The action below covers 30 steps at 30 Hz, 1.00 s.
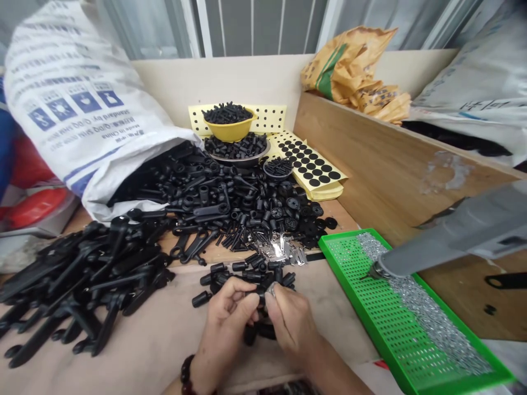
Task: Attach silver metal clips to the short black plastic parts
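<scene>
My left hand [225, 318] and my right hand [290, 318] meet low in the middle of the view, both curled round small black plastic parts [257, 329]. The right thumb and finger pinch a small shiny metal piece [272, 289] at the top of that black part. A row of short black cylinders [242, 271] lies just beyond my fingers. A small heap of bright metal clips [282, 249] sits behind them. A dark bead bracelet [187, 376] is on my left wrist.
A large pile of black plastic parts [230, 200] spills from a white sack [74, 104]. Long black handles [78, 280] lie at left. A green perforated tray [405, 323] with tiny screws and a grey power screwdriver [453, 236] sit at right. Yellow bowl [230, 131], sticker sheets [313, 164] behind.
</scene>
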Tool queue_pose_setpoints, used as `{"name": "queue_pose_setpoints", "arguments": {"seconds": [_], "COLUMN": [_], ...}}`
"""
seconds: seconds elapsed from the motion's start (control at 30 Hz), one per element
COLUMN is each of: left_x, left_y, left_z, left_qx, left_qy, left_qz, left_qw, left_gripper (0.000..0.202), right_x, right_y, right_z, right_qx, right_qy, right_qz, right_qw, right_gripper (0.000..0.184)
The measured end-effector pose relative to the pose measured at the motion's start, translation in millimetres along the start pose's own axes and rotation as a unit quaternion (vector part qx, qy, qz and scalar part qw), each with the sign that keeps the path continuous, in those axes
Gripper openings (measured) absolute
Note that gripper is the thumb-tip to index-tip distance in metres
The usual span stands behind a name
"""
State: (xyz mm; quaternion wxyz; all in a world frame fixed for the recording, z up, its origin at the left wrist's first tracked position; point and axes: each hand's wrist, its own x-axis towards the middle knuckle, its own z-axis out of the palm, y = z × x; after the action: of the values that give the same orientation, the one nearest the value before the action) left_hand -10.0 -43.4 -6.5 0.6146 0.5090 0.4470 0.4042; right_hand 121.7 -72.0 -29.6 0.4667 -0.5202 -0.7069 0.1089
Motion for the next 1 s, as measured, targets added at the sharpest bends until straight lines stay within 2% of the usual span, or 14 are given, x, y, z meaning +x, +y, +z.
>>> {"name": "queue_pose_setpoints", "arguments": {"seconds": [0.1, 0.2, 0.3, 0.4, 0.53, 0.67, 0.83, 1.0], "left_x": [0.8, 1.0, 2.1, 2.9, 1.1, -1.6, -2.7, -3.0], "left_y": [-0.4, 0.9, 2.4, 4.7, 10.2, 13.0, 10.9, 8.4], "left_z": [1.2, 2.9, 4.9, 5.6, 4.4, 4.4, 6.2, 5.4], "left_qx": [-0.027, -0.035, -0.039, -0.082, -0.149, -0.181, -0.168, -0.148], "left_qy": [-0.006, 0.016, 0.026, 0.014, -0.005, -0.018, -0.019, -0.022], "left_qz": [-0.029, -0.021, -0.017, -0.044, -0.095, -0.113, -0.111, -0.107], "left_qw": [0.999, 0.999, 0.999, 0.996, 0.984, 0.977, 0.979, 0.983], "left_gripper": [0.018, 0.019, 0.02, 0.023, 0.027, 0.026, 0.027, 0.023], "right_x": [0.6, 0.1, 1.1, 2.8, 3.0, 1.2, -0.8, -2.5], "right_y": [2.9, -0.2, -4.2, -5.2, -3.8, -2.4, -1.2, 0.7], "right_z": [1.7, 2.2, -0.8, -6.6, -16.1, -22.6, -22.0, -20.2], "right_qx": [-0.001, 0.025, 0.063, 0.072, 0.037, -0.029, -0.116, -0.196], "right_qy": [-0.011, -0.022, -0.041, -0.075, -0.115, -0.104, -0.075, -0.061], "right_qz": [0.012, 0.02, 0.066, 0.089, 0.054, 0.025, -0.053, -0.071], "right_qw": [1.0, 0.999, 0.995, 0.991, 0.991, 0.994, 0.989, 0.976], "right_gripper": [0.027, 0.027, 0.028, 0.028, 0.023, 0.021, 0.027, 0.028]}}
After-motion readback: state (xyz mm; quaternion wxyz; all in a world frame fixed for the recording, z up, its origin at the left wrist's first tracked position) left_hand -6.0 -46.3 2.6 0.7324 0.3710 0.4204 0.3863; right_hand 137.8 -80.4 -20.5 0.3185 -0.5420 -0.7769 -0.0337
